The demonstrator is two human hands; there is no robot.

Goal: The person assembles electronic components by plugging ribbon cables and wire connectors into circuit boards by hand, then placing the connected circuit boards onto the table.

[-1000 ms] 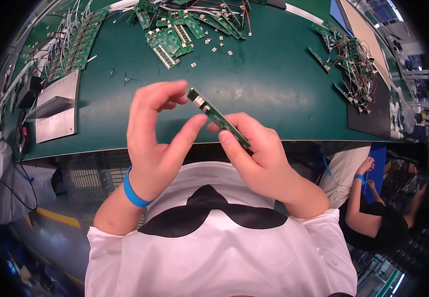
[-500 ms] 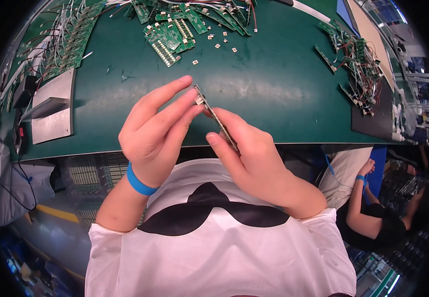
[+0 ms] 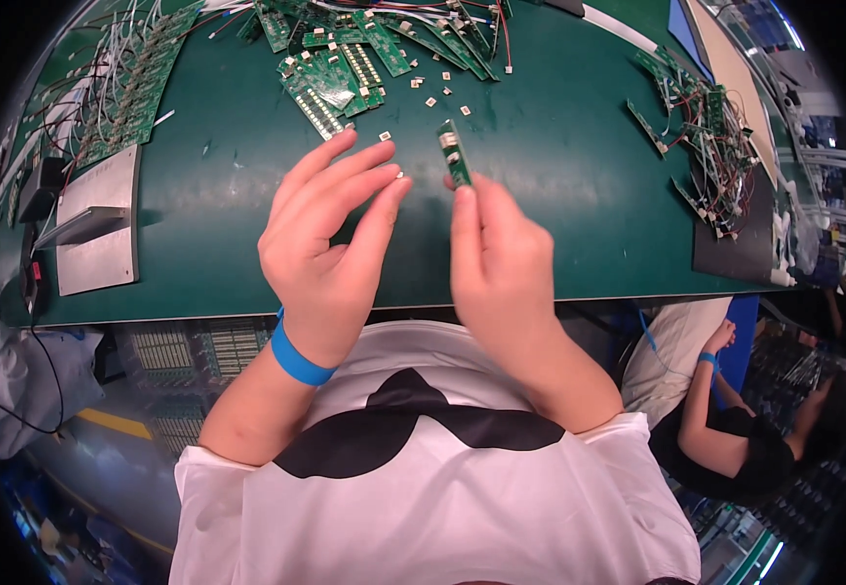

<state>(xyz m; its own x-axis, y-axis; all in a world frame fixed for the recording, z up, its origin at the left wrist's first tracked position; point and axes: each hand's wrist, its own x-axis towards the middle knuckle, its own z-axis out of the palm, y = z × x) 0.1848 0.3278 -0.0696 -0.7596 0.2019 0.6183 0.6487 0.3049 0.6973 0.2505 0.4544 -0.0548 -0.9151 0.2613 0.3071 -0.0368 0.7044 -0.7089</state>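
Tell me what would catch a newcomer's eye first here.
The green circuit board in the right hand, near the centre, likely draws the eye first. Left of it, the left hand pinches a tiny pale piece. Beyond, a pile of boards lies on the green table.

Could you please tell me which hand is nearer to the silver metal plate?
Left. The left hand is to the right of the silver metal plate, not touching it; the right hand, holding a green circuit board, is farther right.
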